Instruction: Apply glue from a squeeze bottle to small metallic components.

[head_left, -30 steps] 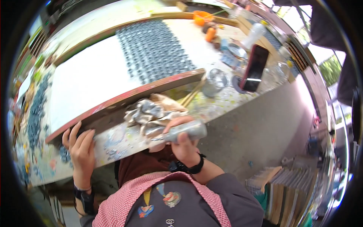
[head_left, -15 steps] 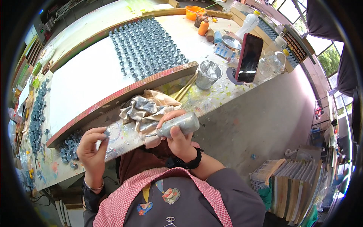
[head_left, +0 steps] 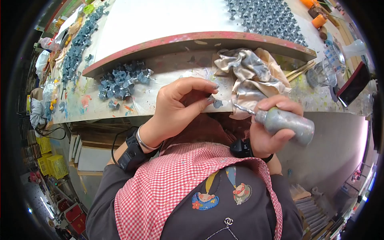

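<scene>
My right hand [head_left: 269, 134] is wrapped round a grey, paint-smeared squeeze bottle [head_left: 294, 127]. The bottle lies tilted, and its thin metal nozzle [head_left: 243, 108] points left. A small blue-grey piece [head_left: 216, 103] is pinched between the thumb and fingers of my left hand [head_left: 176, 102], a short way left of the nozzle and apart from it. Grey paint marks those fingertips. Behind the nozzle lies a crumpled, grey-stained cloth [head_left: 250, 74]. A pile of similar blue-grey pieces [head_left: 120, 82] sits on the table left of my left hand.
A long wooden bar [head_left: 192, 39] edges a white board [head_left: 160, 18] that carries rows of grey pieces [head_left: 268, 20]. More loose pieces [head_left: 78, 52] line the far left. At right stand a clear plastic cup [head_left: 321, 74], brushes or sticks [head_left: 301, 70] and a phone [head_left: 355, 84].
The view has swung left. My left hand has come in beside the bottle's nozzle with the small piece between its fingers. The bottle is still in my right hand, its nozzle pointing left.
</scene>
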Available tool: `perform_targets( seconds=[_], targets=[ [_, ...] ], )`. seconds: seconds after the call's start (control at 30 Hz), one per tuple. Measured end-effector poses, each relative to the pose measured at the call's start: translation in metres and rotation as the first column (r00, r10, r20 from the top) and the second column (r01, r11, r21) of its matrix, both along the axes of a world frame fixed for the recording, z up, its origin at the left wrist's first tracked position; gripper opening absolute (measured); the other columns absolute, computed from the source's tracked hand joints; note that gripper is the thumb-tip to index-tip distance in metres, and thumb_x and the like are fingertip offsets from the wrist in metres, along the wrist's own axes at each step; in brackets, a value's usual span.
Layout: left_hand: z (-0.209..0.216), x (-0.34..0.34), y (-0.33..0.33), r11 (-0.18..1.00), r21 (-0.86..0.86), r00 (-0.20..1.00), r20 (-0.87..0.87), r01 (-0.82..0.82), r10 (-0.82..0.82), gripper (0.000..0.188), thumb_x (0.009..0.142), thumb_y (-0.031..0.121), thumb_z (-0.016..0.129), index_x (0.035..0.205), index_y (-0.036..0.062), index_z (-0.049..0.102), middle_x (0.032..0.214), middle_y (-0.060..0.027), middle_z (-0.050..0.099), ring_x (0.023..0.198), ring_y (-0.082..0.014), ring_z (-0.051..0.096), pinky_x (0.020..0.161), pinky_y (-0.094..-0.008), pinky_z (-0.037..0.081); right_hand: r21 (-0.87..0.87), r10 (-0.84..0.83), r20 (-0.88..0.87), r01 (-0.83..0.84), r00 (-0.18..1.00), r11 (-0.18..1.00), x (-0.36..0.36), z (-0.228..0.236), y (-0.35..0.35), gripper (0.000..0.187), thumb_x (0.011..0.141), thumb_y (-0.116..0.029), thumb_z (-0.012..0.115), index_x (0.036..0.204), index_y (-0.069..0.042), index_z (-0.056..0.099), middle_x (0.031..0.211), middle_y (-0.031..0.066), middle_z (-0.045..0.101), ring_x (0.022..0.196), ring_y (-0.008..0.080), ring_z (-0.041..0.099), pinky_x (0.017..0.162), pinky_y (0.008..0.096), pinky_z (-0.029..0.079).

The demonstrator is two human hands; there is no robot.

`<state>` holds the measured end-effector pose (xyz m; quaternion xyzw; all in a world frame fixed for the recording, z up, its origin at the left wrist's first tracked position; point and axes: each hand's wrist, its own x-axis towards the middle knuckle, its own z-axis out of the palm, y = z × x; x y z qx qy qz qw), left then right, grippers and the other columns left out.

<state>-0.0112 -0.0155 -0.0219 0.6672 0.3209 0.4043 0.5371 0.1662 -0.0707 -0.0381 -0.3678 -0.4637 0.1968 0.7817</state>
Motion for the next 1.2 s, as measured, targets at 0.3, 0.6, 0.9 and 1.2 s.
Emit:
perform_targets(
  seconds=[0.3, 0.6, 0.9, 1.2],
  targets=[
    [-0.004, -0.001, 0.002, 0.991, 0.132, 0.997, -0.067, -0.020, 0.029, 0.027, 0.068, -0.016, 0.059, 0.092, -0.0035, 0.058, 0.094, -0.0095, 0.058, 0.089, -0.0148, 0.057, 0.076, -0.0242, 0.047, -0.234, 0.188, -0.027, -0.189, 0.982, 0.954, -0.002, -0.005, 0.007, 0.058, 0.078, -0.059, 0.049, 0.095, -0.004, 0.041, 0.079, 0.0121, 0.056, 0.073, 0.0181, 0.051, 0.065, 0.0286, 0.042],
    [-0.007, -0.002, 0.003, 0.988, 0.154, 0.998, -0.064, -0.003, 0.013, 0.031, 0.066, -0.018, 0.059, 0.094, -0.0046, 0.056, 0.096, -0.0121, 0.057, 0.091, -0.0173, 0.057, 0.078, -0.0257, 0.047, -0.152, 0.267, 0.005, -0.264, 0.964, 0.953, 0.001, -0.009, 0.012, 0.057, 0.077, -0.055, 0.055, 0.097, -0.003, 0.041, 0.081, 0.0131, 0.057, 0.074, 0.0184, 0.053, 0.065, 0.0283, 0.044],
    [-0.008, -0.002, 0.002, 0.987, 0.163, 0.998, -0.056, -0.004, 0.013, 0.032, 0.066, -0.020, 0.058, 0.094, -0.0048, 0.055, 0.096, -0.0126, 0.057, 0.092, -0.0183, 0.057, 0.080, -0.0280, 0.047, -0.104, 0.287, 0.081, -0.279, 0.954, 0.955, 0.005, -0.014, 0.015, 0.057, 0.076, -0.053, 0.058, 0.099, -0.003, 0.041, 0.083, 0.0135, 0.057, 0.074, 0.0198, 0.054, 0.067, 0.0296, 0.044],
    [-0.009, -0.002, 0.004, 0.973, 0.229, 0.999, -0.052, -0.001, 0.013, 0.031, 0.066, -0.020, 0.057, 0.093, -0.0045, 0.055, 0.094, -0.0136, 0.057, 0.091, -0.0201, 0.057, 0.079, -0.0280, 0.047, -0.140, 0.117, 0.121, -0.099, 0.986, 0.985, -0.001, -0.013, 0.012, 0.061, 0.078, -0.061, 0.047, 0.094, -0.002, 0.044, 0.072, 0.0144, 0.052, 0.063, 0.0188, 0.050, 0.057, 0.0257, 0.042]
  ],
)
